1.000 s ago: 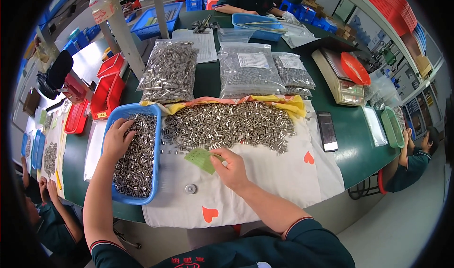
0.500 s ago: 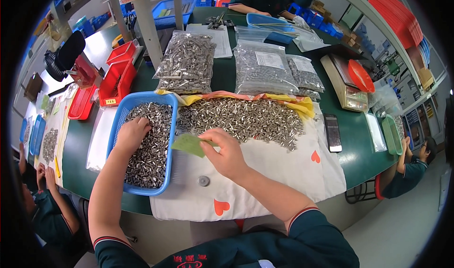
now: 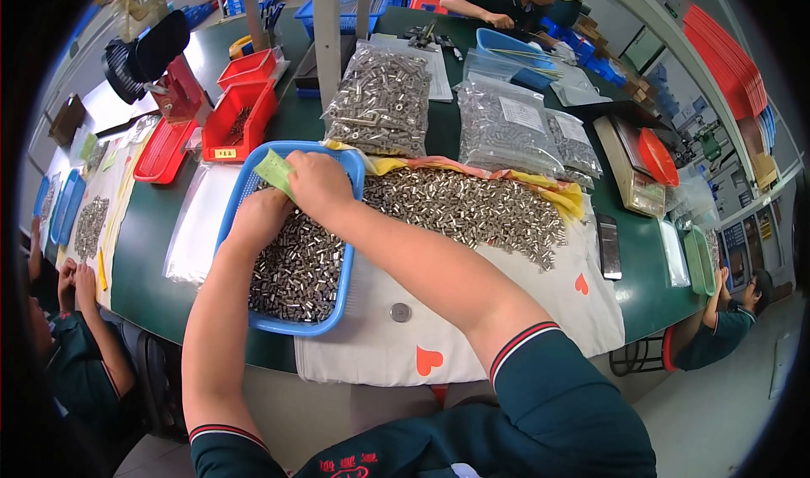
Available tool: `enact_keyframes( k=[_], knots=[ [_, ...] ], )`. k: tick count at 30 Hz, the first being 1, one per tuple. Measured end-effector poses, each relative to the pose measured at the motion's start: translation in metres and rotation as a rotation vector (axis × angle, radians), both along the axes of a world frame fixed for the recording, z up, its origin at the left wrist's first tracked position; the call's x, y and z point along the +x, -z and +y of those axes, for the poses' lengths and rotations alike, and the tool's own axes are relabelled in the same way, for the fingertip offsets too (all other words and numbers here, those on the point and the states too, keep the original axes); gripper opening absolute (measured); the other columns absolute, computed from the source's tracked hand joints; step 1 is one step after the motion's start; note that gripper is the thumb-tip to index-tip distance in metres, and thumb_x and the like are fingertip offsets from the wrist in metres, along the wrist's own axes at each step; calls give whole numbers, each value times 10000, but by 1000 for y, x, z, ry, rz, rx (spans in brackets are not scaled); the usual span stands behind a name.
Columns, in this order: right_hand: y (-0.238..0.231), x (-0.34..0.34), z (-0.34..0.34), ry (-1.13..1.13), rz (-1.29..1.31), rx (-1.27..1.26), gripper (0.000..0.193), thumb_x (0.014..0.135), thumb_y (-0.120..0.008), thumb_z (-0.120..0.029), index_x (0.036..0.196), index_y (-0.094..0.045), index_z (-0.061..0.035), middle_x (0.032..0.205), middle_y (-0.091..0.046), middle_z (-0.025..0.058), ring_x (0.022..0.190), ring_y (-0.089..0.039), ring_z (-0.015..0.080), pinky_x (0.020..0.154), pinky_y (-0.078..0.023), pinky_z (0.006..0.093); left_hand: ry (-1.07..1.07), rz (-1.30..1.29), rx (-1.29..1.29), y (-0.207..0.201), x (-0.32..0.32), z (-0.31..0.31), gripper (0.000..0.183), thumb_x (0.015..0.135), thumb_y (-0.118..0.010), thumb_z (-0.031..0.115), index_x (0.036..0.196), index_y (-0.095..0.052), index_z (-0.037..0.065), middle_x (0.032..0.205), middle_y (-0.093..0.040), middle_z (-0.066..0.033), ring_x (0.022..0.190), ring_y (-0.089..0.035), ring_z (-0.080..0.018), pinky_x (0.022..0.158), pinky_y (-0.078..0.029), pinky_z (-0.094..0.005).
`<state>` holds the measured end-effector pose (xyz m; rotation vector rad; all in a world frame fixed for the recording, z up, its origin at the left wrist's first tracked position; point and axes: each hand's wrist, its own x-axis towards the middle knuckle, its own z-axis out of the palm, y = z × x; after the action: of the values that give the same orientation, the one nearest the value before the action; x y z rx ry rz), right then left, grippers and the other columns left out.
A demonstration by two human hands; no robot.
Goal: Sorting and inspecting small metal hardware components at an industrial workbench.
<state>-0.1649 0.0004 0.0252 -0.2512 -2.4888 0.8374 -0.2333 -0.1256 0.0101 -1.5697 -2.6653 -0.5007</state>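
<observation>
A: What changed from half a second ago?
B: Right hand (image 3: 319,187) crossed from the loose pile of small metal sleeves (image 3: 468,210) on the white cloth (image 3: 506,309) to over the blue tray (image 3: 344,275). Green card (image 3: 274,172) came with it.
A: Fingers?
B: Right fingers clamped on the card, above the tray's far left corner. Left hand (image 3: 257,216) lies palm down in the tray's metal parts (image 3: 295,271), just under the right; fingers hidden, can't tell.
A: Arms?
B: Both forearms reach forward from the lower edge over the green bench (image 3: 143,259).
</observation>
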Motion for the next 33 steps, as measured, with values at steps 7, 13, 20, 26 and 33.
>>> enact_keyframes(
  k=[7,13,20,26,33],
  knots=[
    [1,-1,34,126,-88,-21,220,744,-550,-195,922,-611,-82,845,-619,153,795,-585,320,695,-455,403,-169,-45,258,-17,-2,6,174,830,-512,189,840,-565,23,780,-596,-183,740,-572,-345,661,-444,-412],
    [6,-12,27,-153,-282,-128,247,743,-590,-245,931,-613,-87,807,-631,103,752,-602,237,680,-450,332,-193,-284,407,-21,-5,-3,167,837,-511,170,857,-572,16,746,-583,-180,708,-575,-310,633,-441,-357],
    [5,-18,34,-194,-384,8,209,731,-603,-205,910,-614,-97,842,-624,124,821,-586,293,714,-452,385,-175,-280,426,-2,2,16,228,849,-481,241,850,-565,29,784,-588,-196,770,-562,-357,681,-436,-428],
    [-2,-16,38,-124,-379,80,214,746,-587,-203,934,-606,-103,866,-621,131,847,-581,296,731,-455,391,-103,-310,428,-2,-1,16,280,881,-413,262,955,-574,45,847,-596,-192,822,-562,-345,730,-429,-426],
    [-2,4,34,-106,-298,106,318,766,-552,-197,1071,-561,-105,952,-608,146,886,-570,308,769,-452,392,-103,-292,399,-9,3,6,282,891,-408,259,999,-572,58,864,-605,-172,833,-565,-338,727,-435,-414]
  ],
)
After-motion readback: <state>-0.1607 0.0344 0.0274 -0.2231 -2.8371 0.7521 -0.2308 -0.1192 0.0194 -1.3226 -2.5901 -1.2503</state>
